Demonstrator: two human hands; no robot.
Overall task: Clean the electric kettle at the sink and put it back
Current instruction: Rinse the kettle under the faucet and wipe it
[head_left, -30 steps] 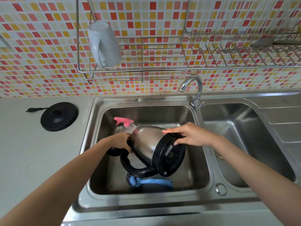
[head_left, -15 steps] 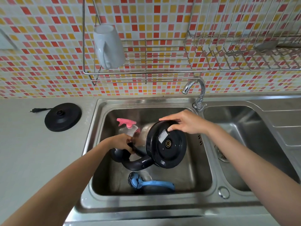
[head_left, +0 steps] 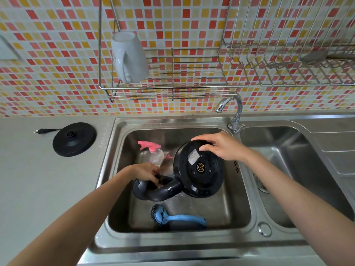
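A wall of small red, orange, yellow and cream mosaic tiles (head_left: 48, 64) fills the upper half of the frame. A wire rack (head_left: 182, 73) hangs on it, with a white mug (head_left: 128, 56) set mouth-up at its left end. Below runs a pale grey worktop (head_left: 38, 189), and a steel double sink (head_left: 169, 246) is let into it from centre to right. A chrome tap (head_left: 233, 110) stands at the back between the two basins. The right basin (head_left: 288, 150) shows a drain strainer (head_left: 259, 184) on its floor.

The electric kettle (head_left: 198, 170) is over the left basin at the centre of the frame, tipped so that its round black underside faces the camera. The left hand (head_left: 146, 172) grips the black handle at its lower left, fingers curled round it. The right hand (head_left: 221, 146) holds the upper right edge of the kettle's bottom, fingers hooked over the rim and thumb on the underside.

In the same basin a clear spray bottle (head_left: 151, 152) with a pink trigger lies behind the kettle. A blue-handled scrub brush (head_left: 178, 217) lies on the wet basin floor nearer the front.

At the left of the frame the kettle's black power base (head_left: 74, 139) sits on the worktop, well apart from the sink. Its cord ends in a plug (head_left: 37, 131) lying just to its left.
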